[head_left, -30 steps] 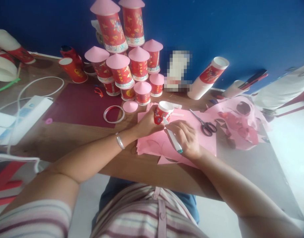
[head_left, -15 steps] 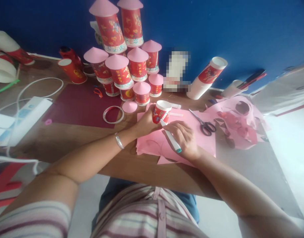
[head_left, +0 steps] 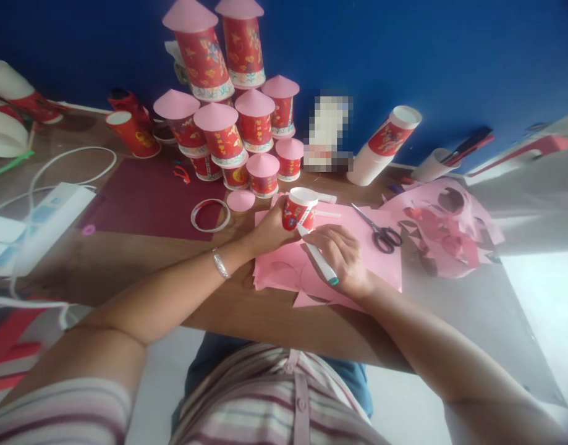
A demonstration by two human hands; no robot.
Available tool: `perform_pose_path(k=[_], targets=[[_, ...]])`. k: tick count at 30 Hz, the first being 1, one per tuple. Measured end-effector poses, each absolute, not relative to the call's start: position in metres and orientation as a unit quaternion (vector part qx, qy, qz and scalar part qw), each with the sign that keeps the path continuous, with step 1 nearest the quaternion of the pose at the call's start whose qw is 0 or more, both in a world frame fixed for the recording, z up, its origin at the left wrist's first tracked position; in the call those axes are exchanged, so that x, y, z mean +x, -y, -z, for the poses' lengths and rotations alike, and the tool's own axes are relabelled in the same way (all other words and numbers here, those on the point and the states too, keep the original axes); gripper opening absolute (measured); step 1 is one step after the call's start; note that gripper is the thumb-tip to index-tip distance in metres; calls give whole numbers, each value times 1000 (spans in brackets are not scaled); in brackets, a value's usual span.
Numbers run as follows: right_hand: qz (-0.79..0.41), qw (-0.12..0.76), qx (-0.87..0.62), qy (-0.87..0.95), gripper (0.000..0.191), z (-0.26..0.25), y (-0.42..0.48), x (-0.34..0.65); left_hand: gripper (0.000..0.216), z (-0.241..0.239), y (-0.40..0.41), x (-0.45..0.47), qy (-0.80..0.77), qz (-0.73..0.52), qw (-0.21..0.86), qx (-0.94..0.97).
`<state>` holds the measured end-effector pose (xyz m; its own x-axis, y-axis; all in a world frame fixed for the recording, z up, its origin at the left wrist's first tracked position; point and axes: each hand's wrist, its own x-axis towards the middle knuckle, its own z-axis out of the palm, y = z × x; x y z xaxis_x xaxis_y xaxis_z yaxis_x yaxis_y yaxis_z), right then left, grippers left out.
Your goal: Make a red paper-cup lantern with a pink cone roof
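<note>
While our left hand (head_left: 272, 229) grips the red paper cup (head_left: 293, 216) over the pink paper (head_left: 286, 262), inward of the front edge of the worktop (head_left: 228, 312), our right hand (head_left: 343, 256) grips the marker (head_left: 321, 262); we should brace the cup, stroking lightly.

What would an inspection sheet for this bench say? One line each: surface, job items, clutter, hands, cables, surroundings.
Surface: wooden table, partly covered by pink paper sheets and a dark red sheet.
Job items: red cup and white marker, both in hand; marker tip at the cup's side, contact unclear.
Clutter: scissors on the pink sheets; cut pink scraps heaped at right.
Hands: left hand grips the cup; right hand holds the marker.
Cables: white cable looped at left; ends not traceable.
Surroundings: blue wall behind; red cups with pink cone tops stacked before it.
</note>
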<state>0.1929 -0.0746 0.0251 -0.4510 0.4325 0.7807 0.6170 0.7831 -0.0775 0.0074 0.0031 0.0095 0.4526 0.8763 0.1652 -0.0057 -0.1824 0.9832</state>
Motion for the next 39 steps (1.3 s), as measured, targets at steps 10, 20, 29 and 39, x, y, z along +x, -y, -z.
perform_pose_path(k=[10,20,29,39], targets=[[116,432,-309,839,24,-21,73,194,67,-12,-4,7,-359,-388,555,643],[104,421,-322,842,22,-19,72,201,49,-10,-5,0,-410,-358,555,630],[110,428,-322,837,21,-19,71,202,51,-7,-10,-6,-294,-367,641,606],[110,431,-331,832,22,-18,69,205,57,-4,-13,-7,-259,-371,672,586]])
